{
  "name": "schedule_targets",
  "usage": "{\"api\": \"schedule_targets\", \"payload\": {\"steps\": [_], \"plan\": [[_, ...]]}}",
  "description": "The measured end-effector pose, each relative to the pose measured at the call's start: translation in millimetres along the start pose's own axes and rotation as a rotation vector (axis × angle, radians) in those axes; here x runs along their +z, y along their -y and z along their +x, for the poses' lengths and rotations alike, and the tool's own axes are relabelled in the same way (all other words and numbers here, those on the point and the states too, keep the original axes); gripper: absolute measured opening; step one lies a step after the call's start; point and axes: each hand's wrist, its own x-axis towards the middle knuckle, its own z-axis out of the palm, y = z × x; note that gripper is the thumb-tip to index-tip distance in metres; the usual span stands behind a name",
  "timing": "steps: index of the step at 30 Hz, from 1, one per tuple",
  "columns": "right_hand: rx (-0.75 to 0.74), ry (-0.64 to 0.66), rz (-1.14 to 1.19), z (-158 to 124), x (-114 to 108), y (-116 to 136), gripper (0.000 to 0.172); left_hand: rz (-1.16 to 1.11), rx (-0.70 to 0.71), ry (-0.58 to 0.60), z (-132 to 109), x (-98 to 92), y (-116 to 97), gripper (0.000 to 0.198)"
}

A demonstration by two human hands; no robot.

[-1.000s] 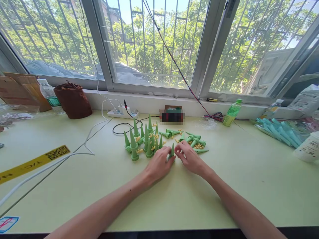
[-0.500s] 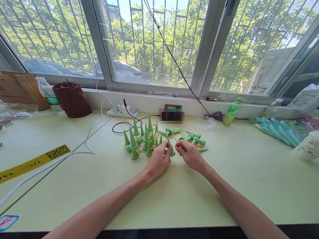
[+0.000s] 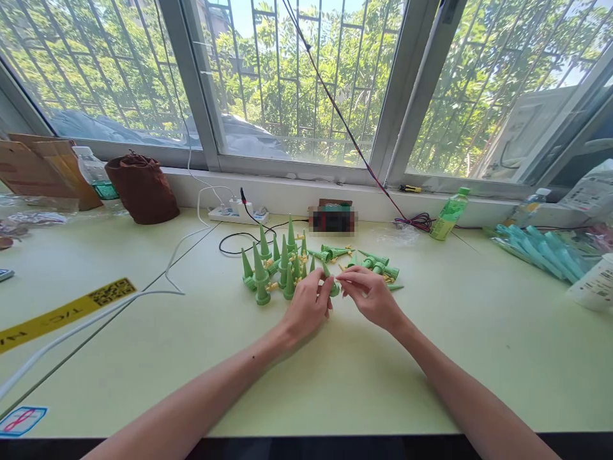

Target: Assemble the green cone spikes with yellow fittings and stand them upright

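Observation:
A cluster of green cone-shaped spikes [image 3: 275,268] stands upright on the pale green table [image 3: 306,370], some with small yellow fittings. More green spikes [image 3: 376,262] lie on their sides to the right. My left hand [image 3: 309,305] pinches one green spike [image 3: 330,281] by its base, tip up and tilted. Facing it from the right, my right hand [image 3: 371,295] has its fingers pinched together at that spike; something small and yellow sits at its fingertips, too small to name.
A white power strip [image 3: 237,214] with black and white cables sits by the window sill. A brown bag [image 3: 142,188], cardboard and a water bottle stand at the left. A green bottle [image 3: 447,214], teal packets [image 3: 536,249] and a white bottle lie at the right. Yellow tape [image 3: 62,313] crosses the left.
Both hands have moved a little away from me towards the pile. The spike in my left hand has lifted and tilted, and my right fingers have closed in against it.

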Motion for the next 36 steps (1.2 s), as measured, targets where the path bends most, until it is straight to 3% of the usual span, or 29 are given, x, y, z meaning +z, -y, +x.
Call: {"api": "schedule_targets", "payload": {"steps": [24,36], "plan": [[0.014,0.003,0.014,-1.6,3.0,-3.4,0.019,0.041,0.055,-0.030,0.1,1.4,0.2,0.029],[0.089,0.008,0.074,-1.1,2.2,0.3,0.022,0.100,0.068,-0.040,-2.0,4.4,1.9,0.029]]}}
